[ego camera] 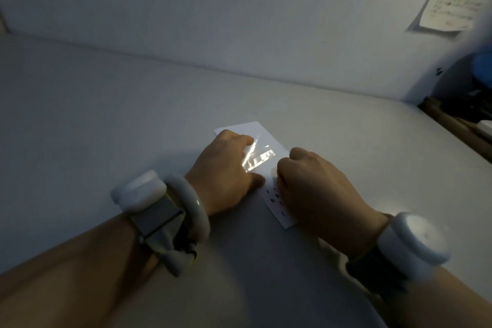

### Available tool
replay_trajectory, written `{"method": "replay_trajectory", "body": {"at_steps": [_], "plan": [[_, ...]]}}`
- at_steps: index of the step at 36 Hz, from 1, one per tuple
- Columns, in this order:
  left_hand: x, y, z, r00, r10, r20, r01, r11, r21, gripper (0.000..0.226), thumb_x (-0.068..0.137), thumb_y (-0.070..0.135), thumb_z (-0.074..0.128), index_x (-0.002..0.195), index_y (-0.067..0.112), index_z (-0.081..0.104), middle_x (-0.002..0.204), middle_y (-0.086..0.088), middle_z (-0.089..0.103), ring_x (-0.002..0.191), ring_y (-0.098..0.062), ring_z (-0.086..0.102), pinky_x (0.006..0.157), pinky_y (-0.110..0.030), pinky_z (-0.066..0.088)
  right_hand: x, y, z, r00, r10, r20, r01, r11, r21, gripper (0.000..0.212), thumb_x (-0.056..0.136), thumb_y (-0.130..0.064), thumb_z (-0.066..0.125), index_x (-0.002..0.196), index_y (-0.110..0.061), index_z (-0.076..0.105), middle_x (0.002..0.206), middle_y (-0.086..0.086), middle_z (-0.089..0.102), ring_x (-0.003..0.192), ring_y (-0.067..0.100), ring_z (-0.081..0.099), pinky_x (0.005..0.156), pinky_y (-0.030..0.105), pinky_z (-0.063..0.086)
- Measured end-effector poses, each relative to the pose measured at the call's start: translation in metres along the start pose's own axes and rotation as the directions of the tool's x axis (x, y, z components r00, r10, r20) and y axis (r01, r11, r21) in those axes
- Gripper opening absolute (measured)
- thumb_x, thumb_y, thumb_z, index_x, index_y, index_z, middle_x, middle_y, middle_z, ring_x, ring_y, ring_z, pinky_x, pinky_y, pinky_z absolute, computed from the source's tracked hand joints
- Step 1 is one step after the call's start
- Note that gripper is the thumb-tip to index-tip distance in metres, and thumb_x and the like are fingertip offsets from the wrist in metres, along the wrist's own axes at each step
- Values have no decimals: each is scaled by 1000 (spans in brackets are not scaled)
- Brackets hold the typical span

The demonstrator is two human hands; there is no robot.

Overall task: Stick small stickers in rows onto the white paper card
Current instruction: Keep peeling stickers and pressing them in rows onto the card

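Note:
A white paper card (pixel 257 130) lies on the white table in dim light. A glossy sticker sheet (pixel 259 158) lies on top of it and catches a bright glare. My left hand (pixel 226 170) rests flat on the card's left side, index finger stretched toward the sheet. My right hand (pixel 314 181) hovers over the card's near part with its fingers curled under; the fingertips are hidden, so whether they pinch a sticker cannot be seen. Several small dark stickers (pixel 275 198) sit in rows on the card's near end.
The table's (pixel 106 114) far edge meets a white wall (pixel 239 8). A paper note (pixel 450 5) hangs on the wall at upper right. Dark clutter (pixel 476 98) sits beyond the table's right edge. Both wrists wear white bands.

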State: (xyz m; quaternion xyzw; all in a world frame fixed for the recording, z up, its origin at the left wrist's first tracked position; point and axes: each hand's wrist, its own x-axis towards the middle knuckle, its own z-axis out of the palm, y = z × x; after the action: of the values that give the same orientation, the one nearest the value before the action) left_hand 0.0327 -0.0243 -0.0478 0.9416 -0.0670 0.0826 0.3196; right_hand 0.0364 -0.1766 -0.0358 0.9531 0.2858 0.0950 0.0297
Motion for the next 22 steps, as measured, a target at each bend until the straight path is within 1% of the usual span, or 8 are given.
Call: {"method": "replay_trajectory", "body": {"at_steps": [2, 5, 8, 10, 12, 16, 19, 22], "plan": [[0, 0, 0, 1000, 4, 2, -4, 1000, 4, 74, 77, 33, 72, 140, 19, 36, 139, 0, 38, 122, -18, 45, 105, -29, 35, -1, -5, -4, 1000, -12, 19, 13, 999, -46, 4, 91, -17, 46, 89, -14, 47, 81, -2, 30, 76, 17, 40, 61, 29, 36], [1, -1, 1, 1000, 6, 7, -6, 1000, 3, 74, 77, 33, 72, 140, 18, 36, 141, -1, 37, 123, -18, 45, 106, -30, 35, -2, -13, -8, 1000, -18, 8, 19, 995, -102, 13, 92, -14, 40, 96, -11, 52, 89, 4, 38, 87, 23, 46, 63, 31, 31], [1, -1, 1, 1000, 3, 13, -3, 1000, 0, 74, 78, 32, 72, 140, 18, 35, 141, -1, 36, 124, -18, 44, 107, -31, 34, -2, -19, -8, 1000, -10, -4, 9, 989, -149, 20, 93, -13, 36, 97, -10, 55, 98, 8, 48, 82, 24, 44, 63, 33, 27], [2, -1, 0, 1000, 1, 20, -1, 1000, 0, 74, 78, 33, 72, 140, 18, 35, 142, -1, 36, 124, -18, 43, 107, -33, 35, -1, -19, -9, 1000, 10, -5, -11, 987, -161, 20, 93, -13, 36, 98, -10, 55, 93, 7, 45, 77, 22, 35, 63, 32, 28], [2, -1, 0, 1000, -2, 25, 2, 1000, 3, 74, 78, 34, 72, 140, 18, 35, 141, -1, 37, 124, -18, 44, 107, -32, 35, -1, -16, -10, 999, 35, 2, -35, 988, -148, 16, 93, -14, 39, 98, -11, 54, 85, 5, 38, 76, 20, 37, 62, 32, 31], [2, -2, -1, 999, -7, 35, 8, 1000, -12, 75, 77, 34, 72, 140, 18, 35, 140, 0, 37, 124, -17, 43, 107, -31, 35, 3, 3, -4, 985, 172, 14, -172, 984, 43, 9, 91, -26, 48, 89, -18, 51, 87, -2, 50, 79, 18, 50, 65, 30, 43], [2, -3, 0, 1000, -7, 17, 7, 1000, -17, 75, 76, 34, 73, 139, 18, 37, 138, 0, 38, 122, -16, 44, 106, -30, 35, 7, 23, -1, 941, 324, 93, -336, 877, 344, 18, 87, -34, 57, 81, -17, 58, 75, -7, 58, 72, 12, 54, 62, 27, 44], [2, -4, 1, 1000, 1, 9, -1, 1000, -16, 73, 75, 33, 73, 138, 18, 39, 135, 1, 40, 119, -16, 45, 103, -28, 35, 8, 35, 3, 926, 358, 122, -372, 805, 462, 20, 85, -35, 60, 78, -17, 61, 70, -5, 62, 64, 8, 58, 58, 22, 49]]}}
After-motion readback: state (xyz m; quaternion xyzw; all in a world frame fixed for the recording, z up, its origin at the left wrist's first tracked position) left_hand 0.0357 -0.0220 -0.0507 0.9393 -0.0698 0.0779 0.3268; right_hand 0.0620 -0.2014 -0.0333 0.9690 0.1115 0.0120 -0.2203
